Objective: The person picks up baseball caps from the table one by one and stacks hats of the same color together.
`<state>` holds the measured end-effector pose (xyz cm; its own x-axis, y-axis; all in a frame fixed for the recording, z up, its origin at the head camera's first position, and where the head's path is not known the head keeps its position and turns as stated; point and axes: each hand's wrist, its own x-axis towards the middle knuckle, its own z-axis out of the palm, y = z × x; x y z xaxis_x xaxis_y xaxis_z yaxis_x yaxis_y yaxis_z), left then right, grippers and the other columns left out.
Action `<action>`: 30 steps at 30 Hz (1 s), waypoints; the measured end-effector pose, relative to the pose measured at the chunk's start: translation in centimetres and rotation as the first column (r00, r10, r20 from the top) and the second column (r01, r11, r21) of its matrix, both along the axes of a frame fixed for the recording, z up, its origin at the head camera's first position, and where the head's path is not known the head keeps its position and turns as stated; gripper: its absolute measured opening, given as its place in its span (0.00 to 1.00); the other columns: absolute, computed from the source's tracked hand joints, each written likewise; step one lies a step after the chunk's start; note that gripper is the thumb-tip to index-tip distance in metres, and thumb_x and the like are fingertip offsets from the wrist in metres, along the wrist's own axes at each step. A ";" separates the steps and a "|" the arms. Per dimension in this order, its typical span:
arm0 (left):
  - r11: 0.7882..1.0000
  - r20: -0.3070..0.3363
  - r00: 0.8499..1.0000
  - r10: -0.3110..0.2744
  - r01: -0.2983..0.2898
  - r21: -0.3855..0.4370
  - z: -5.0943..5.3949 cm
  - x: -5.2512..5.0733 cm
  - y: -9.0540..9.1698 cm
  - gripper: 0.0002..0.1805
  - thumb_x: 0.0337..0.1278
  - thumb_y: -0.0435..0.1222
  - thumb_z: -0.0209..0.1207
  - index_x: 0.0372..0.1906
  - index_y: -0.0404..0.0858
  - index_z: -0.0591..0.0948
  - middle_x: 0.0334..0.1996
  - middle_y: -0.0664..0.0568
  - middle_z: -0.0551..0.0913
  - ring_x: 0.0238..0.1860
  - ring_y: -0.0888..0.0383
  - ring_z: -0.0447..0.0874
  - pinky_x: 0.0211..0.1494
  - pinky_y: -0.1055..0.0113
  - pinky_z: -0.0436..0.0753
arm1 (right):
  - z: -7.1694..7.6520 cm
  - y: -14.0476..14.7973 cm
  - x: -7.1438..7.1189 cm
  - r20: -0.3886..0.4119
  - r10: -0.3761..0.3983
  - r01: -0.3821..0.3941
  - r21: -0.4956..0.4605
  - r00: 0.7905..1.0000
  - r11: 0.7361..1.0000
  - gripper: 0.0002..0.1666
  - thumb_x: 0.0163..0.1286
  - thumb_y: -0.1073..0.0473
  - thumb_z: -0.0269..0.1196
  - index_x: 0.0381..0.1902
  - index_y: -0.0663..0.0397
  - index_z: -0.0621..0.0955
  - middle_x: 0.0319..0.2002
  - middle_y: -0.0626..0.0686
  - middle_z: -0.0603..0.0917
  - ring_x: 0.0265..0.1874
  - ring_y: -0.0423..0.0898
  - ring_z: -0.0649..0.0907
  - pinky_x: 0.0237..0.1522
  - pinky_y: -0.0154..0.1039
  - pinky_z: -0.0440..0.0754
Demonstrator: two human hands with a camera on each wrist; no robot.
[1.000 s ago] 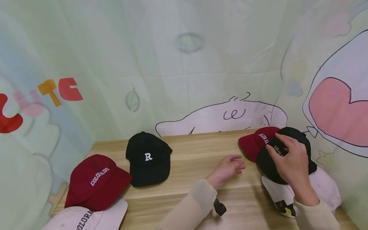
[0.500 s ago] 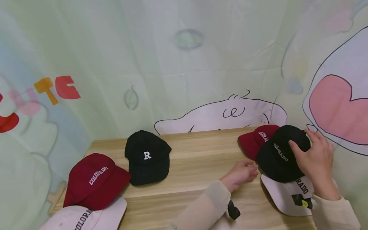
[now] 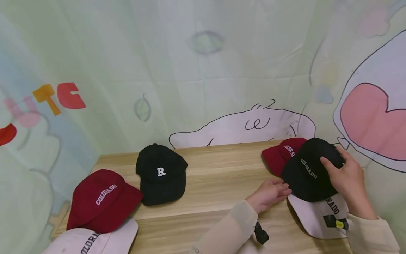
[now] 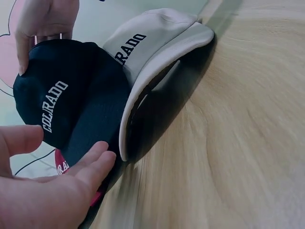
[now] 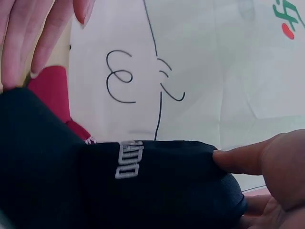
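A black baseball cap (image 3: 309, 173) lettered COLORADO lies at the right, tilted over a white cap (image 3: 321, 215) and overlapping a dark red cap (image 3: 285, 151). My right hand (image 3: 347, 180) holds the black cap by the back of its crown, thumb on the near side and fingers behind. Beside the brim, my left hand (image 3: 269, 194) has its fingers nearly straight, with the fingertips at the brim's edge. The left wrist view shows that brim (image 4: 97, 119) just beyond the left fingers (image 4: 93, 167). Much of the dark red cap is hidden.
On the left of the wooden table (image 3: 206, 183) sit a black cap (image 3: 161, 174) marked R, a dark red COLORADO cap (image 3: 103, 201) and a white cap (image 3: 95, 240) partly beneath it. A printed curtain (image 3: 203, 81) hangs behind the table.
My right hand has moved from in front of the black cap to the right side of its crown and taken hold. My left hand has moved right, up to the brim.
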<state>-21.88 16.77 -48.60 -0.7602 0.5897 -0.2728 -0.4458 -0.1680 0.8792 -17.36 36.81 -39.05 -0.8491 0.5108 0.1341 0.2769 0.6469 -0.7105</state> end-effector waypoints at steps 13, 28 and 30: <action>0.999 0.018 0.999 -0.032 0.031 0.023 -0.2 0.2 -0.6 0.19 0.75 0.30 0.56 0.66 0.32 0.71 0.54 0.39 0.86 0.62 0.41 0.84 0.68 0.47 0.79 | 1.3 -1.5 0.4 -0.066 -0.077 0.057 -0.256 0.995 0.965 0.39 0.75 0.41 0.63 0.78 0.17 0.61 0.82 0.52 0.58 0.81 0.59 0.60 0.78 0.62 0.60; 0.920 -0.374 0.914 0.157 -0.273 -0.282 2.1 -2.0 -5.2 0.23 0.72 0.43 0.59 0.65 0.37 0.76 0.53 0.46 0.83 0.53 0.51 0.83 0.58 0.57 0.83 | 2.0 -4.0 -0.4 -0.212 0.097 -0.168 -0.348 0.972 0.922 0.37 0.69 0.49 0.71 0.74 0.29 0.73 0.64 0.34 0.80 0.57 0.26 0.78 0.51 0.16 0.77; 0.898 -0.437 0.883 0.172 -0.323 -0.300 2.8 -2.6 -6.1 0.24 0.73 0.44 0.58 0.67 0.38 0.75 0.57 0.47 0.81 0.59 0.50 0.81 0.64 0.54 0.80 | 1.8 -4.6 -0.8 -0.248 0.145 -0.226 -0.341 0.958 0.912 0.37 0.69 0.51 0.72 0.74 0.34 0.74 0.59 0.31 0.81 0.52 0.22 0.79 0.46 0.15 0.78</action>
